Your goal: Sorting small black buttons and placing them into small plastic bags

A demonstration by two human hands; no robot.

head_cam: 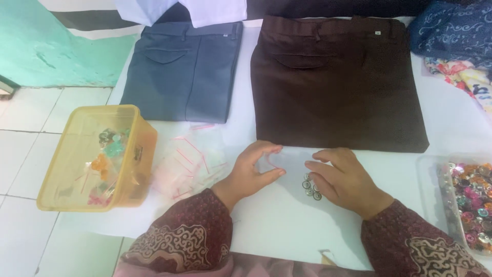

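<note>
My left hand (253, 169) rests on the white table (277, 220), thumb and fingers curved around the mouth of a small clear plastic bag (287, 159). My right hand (341, 179) lies flat beside it, fingertips touching a little cluster of several silver buttons (310, 187). The clear bag lies between both hands, hard to make out against the table. Both arms wear dark red patterned sleeves.
A yellow plastic tub (97, 159) with colourful bits sits at the left table edge. A pile of clear zip bags (192, 161) lies beside it. Folded grey trousers (184, 72) and brown trousers (338, 82) lie behind. A clear tray of shiny buttons (469, 200) stands right.
</note>
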